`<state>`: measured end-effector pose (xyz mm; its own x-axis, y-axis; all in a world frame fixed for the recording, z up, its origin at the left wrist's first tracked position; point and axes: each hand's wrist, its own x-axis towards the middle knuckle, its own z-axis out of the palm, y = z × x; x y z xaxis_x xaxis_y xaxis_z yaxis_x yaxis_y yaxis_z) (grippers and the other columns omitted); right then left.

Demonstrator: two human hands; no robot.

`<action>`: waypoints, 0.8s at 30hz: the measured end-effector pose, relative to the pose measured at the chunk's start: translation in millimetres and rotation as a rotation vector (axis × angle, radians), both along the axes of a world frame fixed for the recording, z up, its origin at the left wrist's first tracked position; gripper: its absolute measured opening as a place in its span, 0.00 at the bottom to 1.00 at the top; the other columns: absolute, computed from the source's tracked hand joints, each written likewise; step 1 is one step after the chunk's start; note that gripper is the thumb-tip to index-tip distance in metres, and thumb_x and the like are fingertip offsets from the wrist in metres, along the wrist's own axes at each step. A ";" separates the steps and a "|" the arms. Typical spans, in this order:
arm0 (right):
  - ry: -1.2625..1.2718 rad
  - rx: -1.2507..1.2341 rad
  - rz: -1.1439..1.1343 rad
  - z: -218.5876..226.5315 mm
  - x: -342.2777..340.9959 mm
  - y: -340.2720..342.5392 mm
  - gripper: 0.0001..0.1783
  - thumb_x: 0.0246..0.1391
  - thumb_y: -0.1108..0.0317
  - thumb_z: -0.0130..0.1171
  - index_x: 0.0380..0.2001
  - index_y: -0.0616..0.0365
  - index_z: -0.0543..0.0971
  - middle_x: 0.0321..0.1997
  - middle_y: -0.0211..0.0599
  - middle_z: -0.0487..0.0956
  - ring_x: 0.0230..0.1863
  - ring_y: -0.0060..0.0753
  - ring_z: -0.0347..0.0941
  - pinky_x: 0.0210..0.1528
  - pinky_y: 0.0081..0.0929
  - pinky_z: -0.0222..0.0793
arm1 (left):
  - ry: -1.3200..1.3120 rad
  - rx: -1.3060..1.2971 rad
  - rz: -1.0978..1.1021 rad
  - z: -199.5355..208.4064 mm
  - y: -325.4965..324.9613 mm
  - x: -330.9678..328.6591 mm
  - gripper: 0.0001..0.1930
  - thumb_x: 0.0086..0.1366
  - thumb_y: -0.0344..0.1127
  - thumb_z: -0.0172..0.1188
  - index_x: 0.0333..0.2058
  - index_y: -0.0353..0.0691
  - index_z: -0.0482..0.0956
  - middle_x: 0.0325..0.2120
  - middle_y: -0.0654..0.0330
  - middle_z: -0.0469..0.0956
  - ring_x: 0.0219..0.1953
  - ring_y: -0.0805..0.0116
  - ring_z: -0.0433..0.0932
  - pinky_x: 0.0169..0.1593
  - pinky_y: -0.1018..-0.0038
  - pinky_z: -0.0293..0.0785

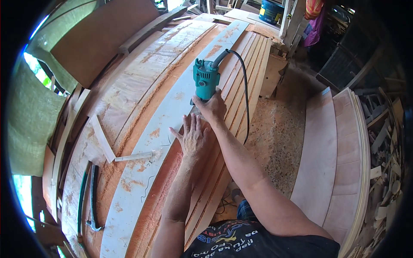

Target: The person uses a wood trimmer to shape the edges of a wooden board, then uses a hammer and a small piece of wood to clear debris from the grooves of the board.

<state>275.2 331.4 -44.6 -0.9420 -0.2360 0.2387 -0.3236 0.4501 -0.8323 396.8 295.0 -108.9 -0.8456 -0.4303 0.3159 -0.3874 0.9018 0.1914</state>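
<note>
1. Nearest, at the lower edge, was the wearer's black printed T-shirt; two bare, dusty forearms reached forward from it.
2. To the left lay a claw hammer, its slim dark handle pointing away and its curved metal head toward the wearer.
3. The left hand lay palm down at the middle of the work, fingers spread wide, just beside the base of the power tool.
4. The right hand was wrapped around the low part of that teal power tool, a ribbed upright cylinder standing near the right edge of a long pale strip. A black cord looped from its top down the right side.
5. The strip was smooth, flecked with orange sawdust and marked with a squiggly line. Narrow parallel wooden slats ran along its right.
6. Farther right stood curved, light plywood sheets.
7. At the far end sat a round blue bucket; its contents could not be made out.
</note>
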 end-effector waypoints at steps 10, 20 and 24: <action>0.025 -0.007 0.006 -3.5 -12.5 -0.3 0.43 0.37 0.45 0.70 0.51 0.58 0.65 0.42 0.45 0.80 0.44 0.50 0.78 0.49 0.46 0.70 | -0.006 -0.017 -0.016 -4.2 -3.2 -15.7 0.30 0.69 0.53 0.42 0.64 0.42 0.61 0.67 0.60 0.57 0.71 0.56 0.47 0.59 0.24 0.22; 0.007 -0.011 0.005 3.3 -22.0 0.5 0.42 0.38 0.45 0.70 0.51 0.59 0.66 0.43 0.43 0.80 0.44 0.48 0.78 0.51 0.45 0.69 | 0.040 -0.034 -0.021 -2.3 -3.8 -25.4 0.30 0.68 0.52 0.43 0.64 0.41 0.60 0.67 0.60 0.57 0.71 0.54 0.46 0.59 0.24 0.23; 0.007 0.001 0.002 4.4 -28.6 1.0 0.42 0.38 0.44 0.70 0.51 0.59 0.66 0.43 0.44 0.80 0.44 0.48 0.78 0.50 0.44 0.70 | 0.037 -0.031 -0.021 -2.5 -4.3 -32.8 0.30 0.67 0.51 0.44 0.63 0.41 0.61 0.67 0.60 0.57 0.71 0.54 0.46 0.59 0.24 0.23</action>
